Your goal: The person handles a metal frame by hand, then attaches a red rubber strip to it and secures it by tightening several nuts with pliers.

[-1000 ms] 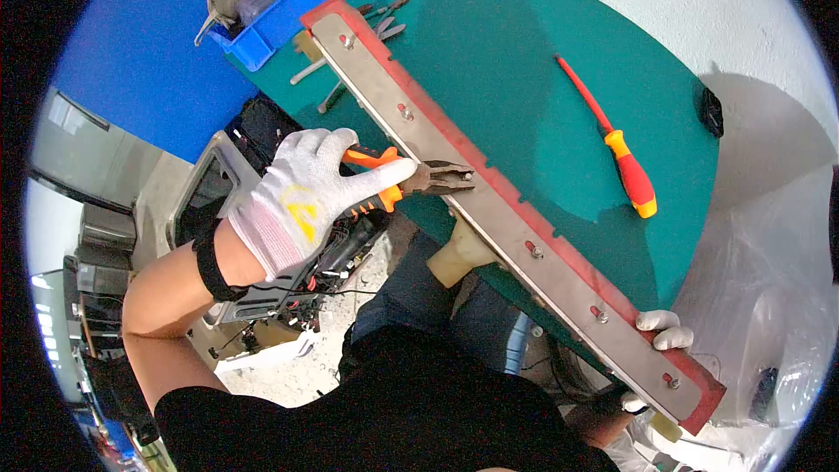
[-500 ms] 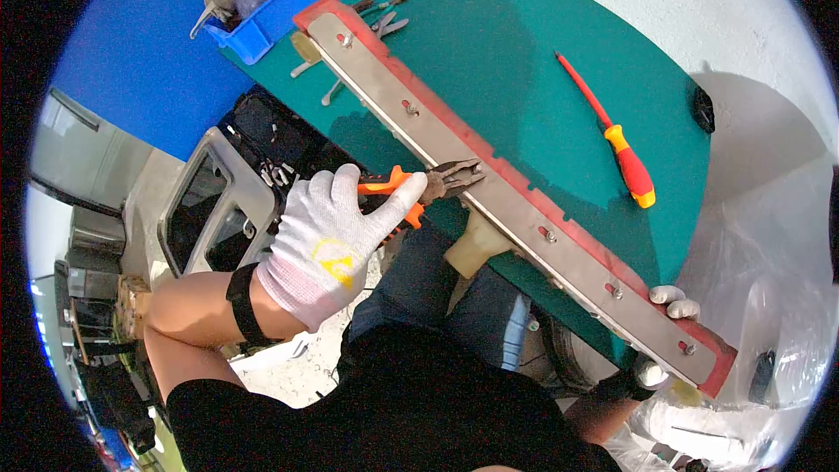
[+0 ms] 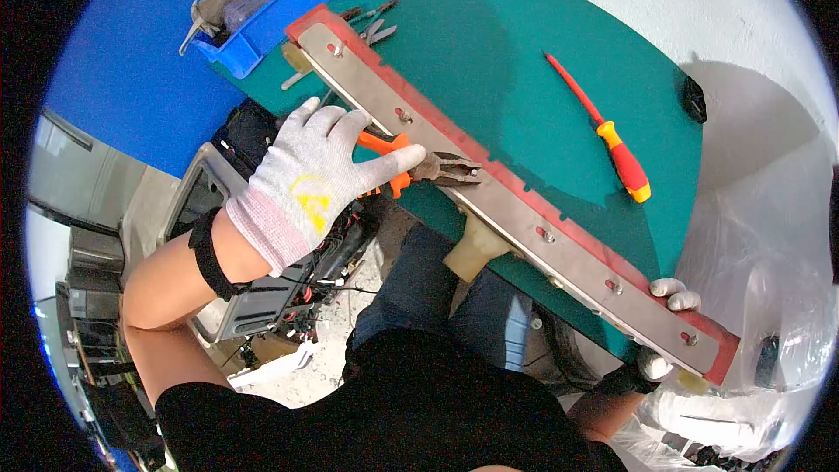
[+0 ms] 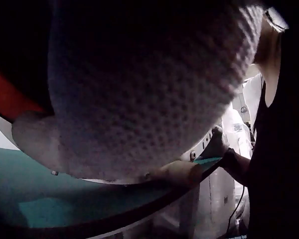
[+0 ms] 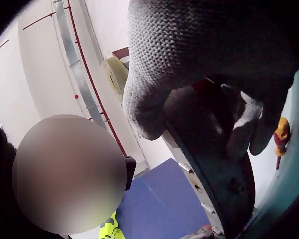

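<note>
A long metal strip (image 3: 516,211) backed by a red strip (image 3: 411,92) lies diagonally over the green table, with bolts in slots along it. The gloved left hand (image 3: 312,170) grips orange-handled pliers (image 3: 384,142), whose jaws are around the bolt near the strip's middle. In the left wrist view the glove (image 4: 144,94) fills most of the picture and hides the jaws. The gloved right hand (image 3: 669,315) holds the strip's lower right end, fingers over the far edge and thumb below. The right wrist view shows this hand (image 5: 199,64) curled round the end.
A red and yellow screwdriver (image 3: 625,162) lies on the green table (image 3: 516,44) beyond the strip. Other hand tools (image 3: 377,32) and a blue bin (image 3: 240,55) are at the back left. A black object (image 3: 692,100) sits at the right edge.
The left hand and pliers dipped, then rose again, with the fingers now spread more. The strip's right end has shifted slightly up and right since the first frame.
</note>
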Tool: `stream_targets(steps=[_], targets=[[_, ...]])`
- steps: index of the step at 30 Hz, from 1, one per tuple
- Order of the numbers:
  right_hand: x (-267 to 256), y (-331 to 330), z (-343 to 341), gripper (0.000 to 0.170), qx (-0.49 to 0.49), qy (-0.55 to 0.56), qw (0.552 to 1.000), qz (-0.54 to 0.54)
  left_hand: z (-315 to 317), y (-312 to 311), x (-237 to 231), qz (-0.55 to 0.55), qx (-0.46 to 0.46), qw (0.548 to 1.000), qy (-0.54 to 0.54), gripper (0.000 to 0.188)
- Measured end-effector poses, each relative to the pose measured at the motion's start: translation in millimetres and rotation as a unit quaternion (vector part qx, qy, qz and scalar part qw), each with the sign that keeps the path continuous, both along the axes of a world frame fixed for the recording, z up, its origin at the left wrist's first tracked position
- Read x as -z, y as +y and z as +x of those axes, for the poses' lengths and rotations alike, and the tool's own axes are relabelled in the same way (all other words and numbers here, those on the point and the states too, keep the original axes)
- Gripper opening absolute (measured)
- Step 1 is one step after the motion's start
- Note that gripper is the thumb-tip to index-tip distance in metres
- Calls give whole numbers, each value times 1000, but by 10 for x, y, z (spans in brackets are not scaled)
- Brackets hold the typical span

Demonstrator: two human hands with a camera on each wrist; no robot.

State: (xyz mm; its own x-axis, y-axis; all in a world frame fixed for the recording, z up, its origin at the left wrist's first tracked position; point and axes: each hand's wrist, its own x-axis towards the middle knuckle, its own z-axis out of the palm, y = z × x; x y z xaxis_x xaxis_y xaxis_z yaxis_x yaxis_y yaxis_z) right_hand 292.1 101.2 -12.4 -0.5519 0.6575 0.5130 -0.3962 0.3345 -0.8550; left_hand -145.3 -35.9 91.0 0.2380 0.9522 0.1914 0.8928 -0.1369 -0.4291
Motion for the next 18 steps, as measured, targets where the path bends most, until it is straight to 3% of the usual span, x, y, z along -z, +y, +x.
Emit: stream_targets(steps=[9,12,18], targets=[[9,9,-14,72,-1,28,999,18,108,-96,111,8,-34,999,26,60],[-22,-19,-28,72,0,18,1000,-23,165,-130,129,3,-47,999,22,61],[33,-24,-38,72,20,39,998,33,339,-241,238,-7,-90,996,-26,62]])
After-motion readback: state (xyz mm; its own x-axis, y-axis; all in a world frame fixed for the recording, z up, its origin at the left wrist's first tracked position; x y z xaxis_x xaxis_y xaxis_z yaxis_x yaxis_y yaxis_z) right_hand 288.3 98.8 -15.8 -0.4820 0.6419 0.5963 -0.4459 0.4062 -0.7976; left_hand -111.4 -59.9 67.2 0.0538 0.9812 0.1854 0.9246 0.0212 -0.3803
